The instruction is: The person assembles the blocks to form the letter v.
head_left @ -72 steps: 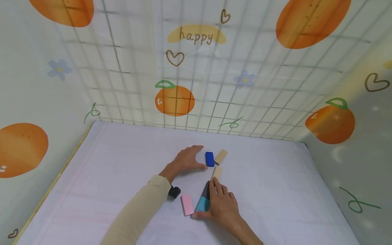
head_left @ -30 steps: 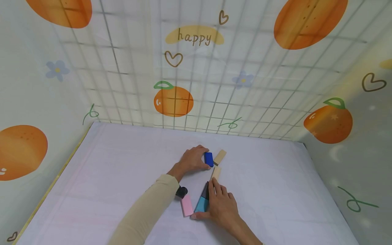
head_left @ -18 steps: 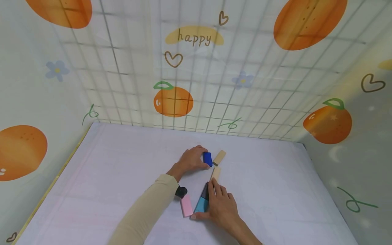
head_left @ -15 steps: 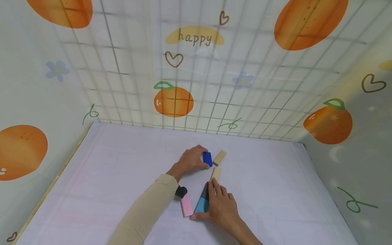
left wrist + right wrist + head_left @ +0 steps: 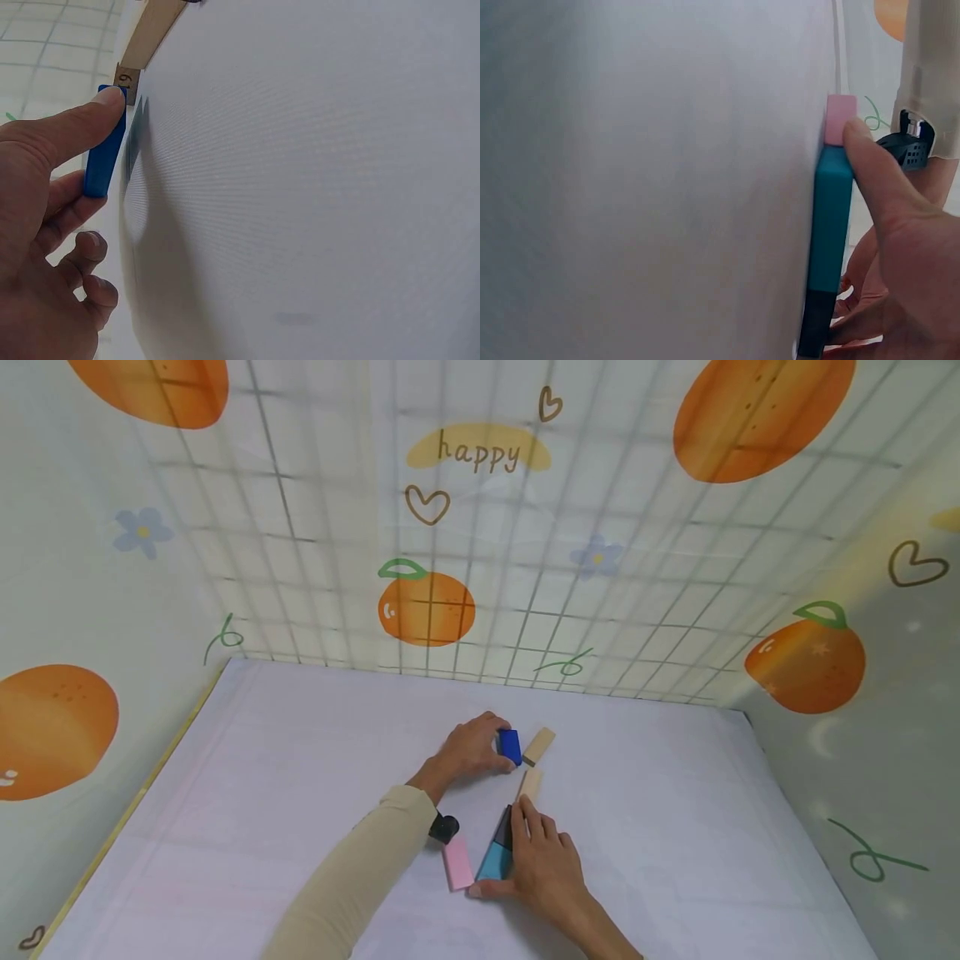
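Note:
My left hand point(image 5: 468, 749) pinches a small blue block point(image 5: 509, 747) between thumb and fingers. In the left wrist view the blue block point(image 5: 105, 154) looks just off the white cloth, with a shadow below. My right hand point(image 5: 543, 860) lies along a teal-and-black piece point(image 5: 495, 862). Its thumb touches the teal end and its fairly straight fingers lie by the black end, as the right wrist view of the teal part point(image 5: 831, 225) also shows. A pale wooden block point(image 5: 529, 782) lies just beyond the right fingertips; another wooden block point(image 5: 539, 746) sits right of the blue one.
A pink block point(image 5: 457, 864) lies left of the teal piece, partly under the black wrist camera point(image 5: 446, 828). White cloth point(image 5: 660, 827) covers the table. A curtain printed with oranges point(image 5: 426, 610) hangs at the back and sides.
My left hand has moved right and gone from spread fingers to pinching the blue block, which has shifted very slightly. My right hand stays where it was.

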Demonstrator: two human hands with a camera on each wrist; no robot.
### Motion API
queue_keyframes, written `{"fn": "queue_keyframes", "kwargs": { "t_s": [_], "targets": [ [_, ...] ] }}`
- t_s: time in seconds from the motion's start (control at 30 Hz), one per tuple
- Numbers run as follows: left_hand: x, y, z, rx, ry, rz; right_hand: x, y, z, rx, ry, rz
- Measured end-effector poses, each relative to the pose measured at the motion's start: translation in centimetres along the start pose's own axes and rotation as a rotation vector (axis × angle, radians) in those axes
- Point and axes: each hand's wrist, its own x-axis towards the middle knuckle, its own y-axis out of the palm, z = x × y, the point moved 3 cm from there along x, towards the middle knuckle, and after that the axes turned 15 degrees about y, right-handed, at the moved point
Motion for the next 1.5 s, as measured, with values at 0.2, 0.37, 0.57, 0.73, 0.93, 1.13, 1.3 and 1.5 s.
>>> {"fn": "queue_keyframes", "kwargs": {
  "t_s": [0.2,0.37,0.57,0.73,0.93,1.13,1.3,1.5],
  "targets": [
    [-0.1,-0.2,-0.2,0.007,0.0,-0.009,0.0,0.0,-0.1,0.003,-0.002,-0.001],
    [-0.4,-0.4,-0.3,0.01,-0.006,-0.014,0.0,0.0,-0.1,0.004,-0.003,0.0],
    [-0.9,-0.6,-0.2,0.006,-0.018,-0.022,0.1,0.1,0.0,0.013,0.001,0.012],
    [-1.3,-0.8,0.0,0.009,-0.011,-0.032,0.1,0.0,0.0,0.016,0.002,0.01],
    [-2.0,-1.0,0.0,0.008,0.016,-0.041,0.0,0.1,0.0,0.014,0.003,0.009],
    [-2.9,-1.2,-0.3,0.029,0.055,-0.056,-0.1,0.2,0.0,0.016,-0.006,0.001],
    [-3.8,-1.7,-0.5,0.034,0.06,-0.062,-0.1,0.0,0.0,0.014,-0.007,0.0],
    [-4.9,-1.9,-0.3,0.034,0.059,-0.07,-0.2,-0.1,0.0,0.01,-0.012,0.0]
  ]
}}
